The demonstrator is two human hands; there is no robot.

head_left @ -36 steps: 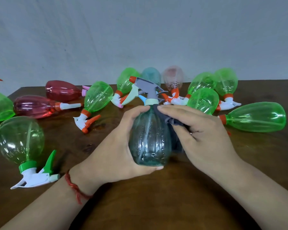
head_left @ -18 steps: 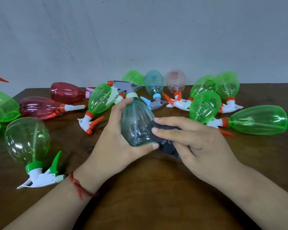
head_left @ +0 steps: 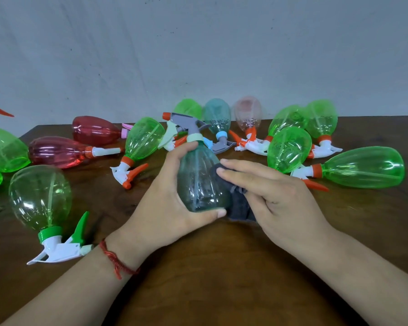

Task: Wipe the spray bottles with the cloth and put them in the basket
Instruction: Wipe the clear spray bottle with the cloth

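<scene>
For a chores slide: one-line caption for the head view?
Left hand grips a teal translucent plastic spray bottle while the right hand holds a dark grey cloth against its side.

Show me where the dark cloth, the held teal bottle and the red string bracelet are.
dark cloth (head_left: 239,209): head view, on its bunched lower fold.
teal bottle (head_left: 198,182): head view, on the middle of its body.
red string bracelet (head_left: 118,263): head view, on the knotted cord.
</scene>
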